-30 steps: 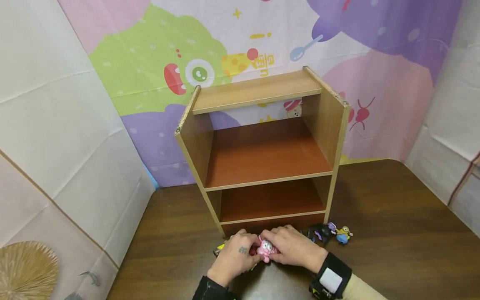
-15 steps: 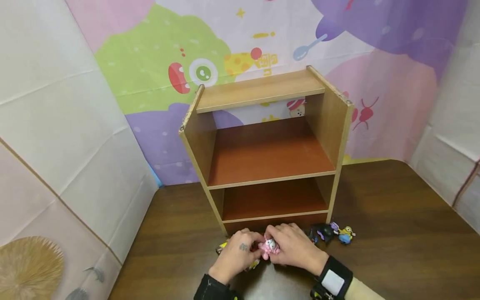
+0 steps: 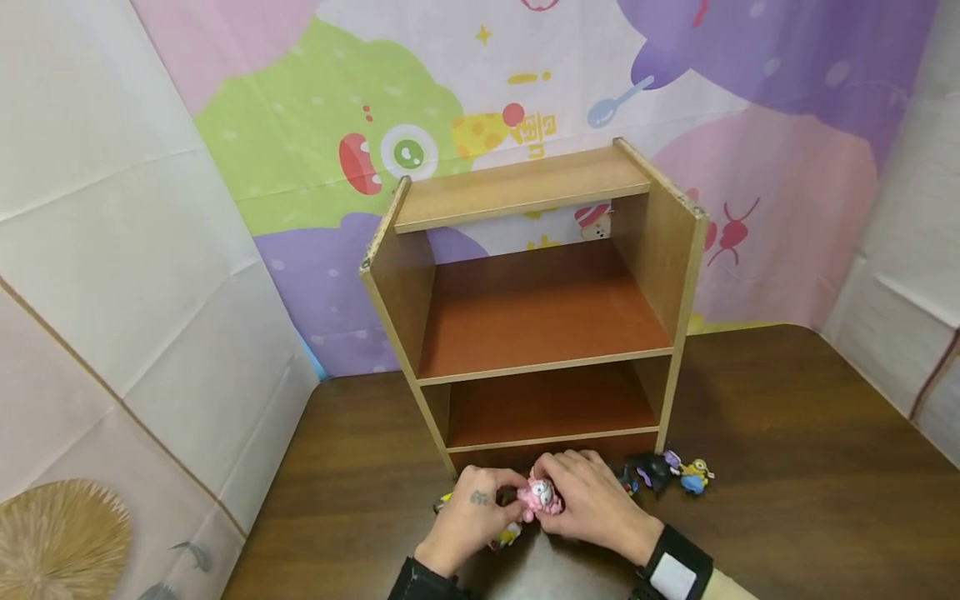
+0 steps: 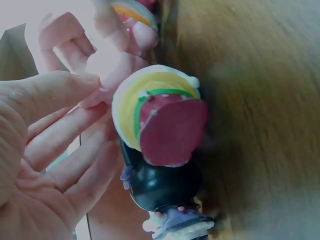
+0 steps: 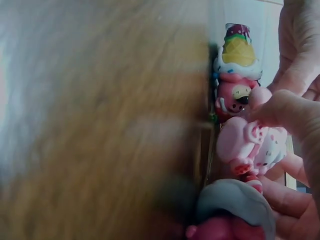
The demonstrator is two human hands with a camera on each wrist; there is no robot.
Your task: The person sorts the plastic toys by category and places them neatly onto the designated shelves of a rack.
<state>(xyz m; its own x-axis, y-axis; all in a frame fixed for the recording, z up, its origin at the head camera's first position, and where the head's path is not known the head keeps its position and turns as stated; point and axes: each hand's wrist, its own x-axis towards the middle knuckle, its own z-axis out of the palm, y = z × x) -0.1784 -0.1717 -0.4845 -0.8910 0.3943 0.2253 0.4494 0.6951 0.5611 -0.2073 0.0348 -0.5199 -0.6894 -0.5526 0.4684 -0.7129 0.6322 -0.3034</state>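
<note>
A small pink figurine [image 3: 540,497] with a white face and big eyes is held between both hands, low in front of the cabinet. My left hand [image 3: 474,510] pinches its side between thumb and fingers, as the left wrist view shows. From the other side my right hand [image 3: 592,502] grips it with the thumb [image 5: 295,111] across the front and fingers behind. A yellow and white figurine [image 4: 160,115] with a dark red end lies near my left fingers. Beside my right hand is a figurine with a grey top [image 5: 235,200] and pink below.
A wooden cabinet [image 3: 546,367] with red-brown shelves stands just beyond the hands on the brown table [image 3: 810,467]. To the right lie a black figurine [image 3: 654,475] and a yellow and blue one [image 3: 696,477]. A patterned cloth [image 3: 300,150] hangs behind.
The head view has shifted slightly. My left hand has drawn a little left, showing more of the yellow and white figurine below it. The pink figurine, still between both hands, has turned slightly.
</note>
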